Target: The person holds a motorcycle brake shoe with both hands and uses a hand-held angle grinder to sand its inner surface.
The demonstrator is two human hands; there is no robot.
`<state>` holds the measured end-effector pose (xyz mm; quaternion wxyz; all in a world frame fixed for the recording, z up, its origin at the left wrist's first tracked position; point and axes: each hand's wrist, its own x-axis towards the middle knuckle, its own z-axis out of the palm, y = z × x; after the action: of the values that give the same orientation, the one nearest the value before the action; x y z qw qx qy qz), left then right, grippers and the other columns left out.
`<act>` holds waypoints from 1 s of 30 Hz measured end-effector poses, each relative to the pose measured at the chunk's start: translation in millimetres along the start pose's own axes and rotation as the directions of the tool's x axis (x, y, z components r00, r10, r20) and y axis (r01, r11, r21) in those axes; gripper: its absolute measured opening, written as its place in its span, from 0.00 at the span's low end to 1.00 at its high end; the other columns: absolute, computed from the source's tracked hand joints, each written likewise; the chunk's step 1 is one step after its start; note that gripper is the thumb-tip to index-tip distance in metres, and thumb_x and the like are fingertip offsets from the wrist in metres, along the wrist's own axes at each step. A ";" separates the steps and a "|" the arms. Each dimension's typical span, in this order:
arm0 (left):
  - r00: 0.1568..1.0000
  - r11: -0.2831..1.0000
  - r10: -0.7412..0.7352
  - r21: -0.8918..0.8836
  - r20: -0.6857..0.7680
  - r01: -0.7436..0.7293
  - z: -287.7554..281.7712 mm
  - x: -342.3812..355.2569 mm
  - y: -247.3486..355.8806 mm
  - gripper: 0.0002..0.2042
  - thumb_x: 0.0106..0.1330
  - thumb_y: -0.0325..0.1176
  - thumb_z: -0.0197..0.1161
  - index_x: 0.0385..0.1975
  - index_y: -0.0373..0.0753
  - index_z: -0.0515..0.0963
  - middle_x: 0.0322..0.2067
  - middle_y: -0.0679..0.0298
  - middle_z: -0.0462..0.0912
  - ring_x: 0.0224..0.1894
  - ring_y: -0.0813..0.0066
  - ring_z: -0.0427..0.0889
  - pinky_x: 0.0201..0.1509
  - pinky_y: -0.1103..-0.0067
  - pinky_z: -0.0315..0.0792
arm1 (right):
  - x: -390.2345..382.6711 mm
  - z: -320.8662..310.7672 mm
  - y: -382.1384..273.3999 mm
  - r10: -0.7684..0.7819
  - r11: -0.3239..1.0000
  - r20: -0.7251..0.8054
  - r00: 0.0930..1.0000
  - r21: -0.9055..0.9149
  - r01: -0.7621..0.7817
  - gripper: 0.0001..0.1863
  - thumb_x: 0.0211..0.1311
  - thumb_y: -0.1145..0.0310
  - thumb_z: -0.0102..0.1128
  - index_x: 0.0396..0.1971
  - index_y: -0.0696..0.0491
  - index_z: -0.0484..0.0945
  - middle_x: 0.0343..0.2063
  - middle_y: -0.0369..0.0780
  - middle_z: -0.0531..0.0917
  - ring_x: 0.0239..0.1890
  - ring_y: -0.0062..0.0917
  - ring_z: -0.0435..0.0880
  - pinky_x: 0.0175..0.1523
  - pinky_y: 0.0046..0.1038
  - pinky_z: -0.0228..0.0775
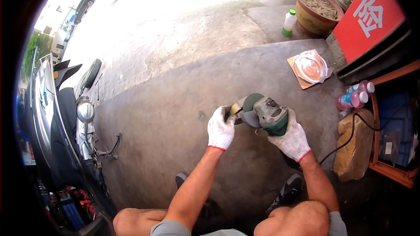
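Angle grinder (267, 113): gripped by gloved right hand (292, 139), left hand (221, 127) pinching its disc; scooter (65, 118) left, bottles (354, 97) right.

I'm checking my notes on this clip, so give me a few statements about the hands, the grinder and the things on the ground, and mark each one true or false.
1. Both hands, left hand and right hand, wear white knit work gloves. True.
2. The right hand holds the grey and green angle grinder by its body. True.
3. The left hand rests on the person's knee. False: it is at the grinder's disc end, apparently gripping a small piece there.
4. The brown clay flower pot holds a tall leafy plant. False: only soil shows in it.
5. A black power cord runs over the tan sack at the right. True.
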<state>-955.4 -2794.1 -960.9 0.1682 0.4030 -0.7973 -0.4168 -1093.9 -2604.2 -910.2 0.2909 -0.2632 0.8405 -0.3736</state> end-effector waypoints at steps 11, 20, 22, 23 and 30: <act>0.991 0.983 0.117 0.151 -0.073 -0.105 -15.1 4.1 -10.0 0.12 0.60 0.24 0.67 0.43 0.32 0.79 0.37 0.52 0.85 0.40 0.60 0.86 0.47 0.72 0.78 | -1.9 0.0 -6.1 0.044 0.998 -0.002 0.999 -0.039 -0.044 0.41 0.47 0.60 0.76 0.59 0.54 0.62 0.43 0.53 0.83 0.48 0.51 0.82 0.51 0.42 0.76; 0.912 0.817 0.410 0.450 -0.014 -0.360 10.1 -13.1 -53.1 0.15 0.48 0.27 0.72 0.36 0.41 0.78 0.39 0.60 0.80 0.46 0.55 0.76 0.53 0.63 0.67 | -19.1 8.8 67.1 0.128 0.934 -0.140 0.982 0.350 -0.072 0.42 0.40 0.75 0.76 0.58 0.60 0.63 0.50 0.48 0.79 0.51 0.32 0.80 0.55 0.31 0.74; 0.944 0.822 0.319 0.471 0.082 -0.319 23.8 -24.5 -65.1 0.13 0.50 0.30 0.72 0.36 0.42 0.79 0.39 0.60 0.79 0.48 0.56 0.75 0.53 0.63 0.67 | -22.3 13.5 67.5 0.256 0.800 -0.076 0.964 0.576 -0.167 0.43 0.40 0.79 0.76 0.59 0.61 0.62 0.50 0.45 0.78 0.50 0.28 0.78 0.55 0.29 0.74; 0.944 0.810 0.297 0.486 0.141 -0.328 30.2 -28.2 -69.1 0.14 0.50 0.30 0.72 0.37 0.43 0.79 0.40 0.59 0.79 0.48 0.56 0.75 0.53 0.63 0.67 | -23.3 15.2 67.9 0.256 0.800 -0.072 0.964 0.576 -0.169 0.43 0.40 0.79 0.76 0.59 0.61 0.62 0.50 0.45 0.78 0.50 0.28 0.78 0.55 0.29 0.74; 0.964 0.869 0.219 0.480 -0.149 -0.123 25.6 10.9 -82.6 0.21 0.57 0.31 0.69 0.51 0.39 0.74 0.49 0.51 0.76 0.55 0.49 0.72 0.61 0.61 0.66 | -30.6 17.5 83.1 0.284 0.780 -0.118 0.952 0.606 -0.158 0.44 0.40 0.81 0.76 0.61 0.60 0.62 0.50 0.43 0.77 0.50 0.26 0.77 0.54 0.28 0.74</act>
<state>-936.1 -2816.2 -1043.0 0.1815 0.3986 -0.8857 -0.1539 -1079.4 -2543.9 -975.8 0.3130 -0.0195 0.7329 -0.6037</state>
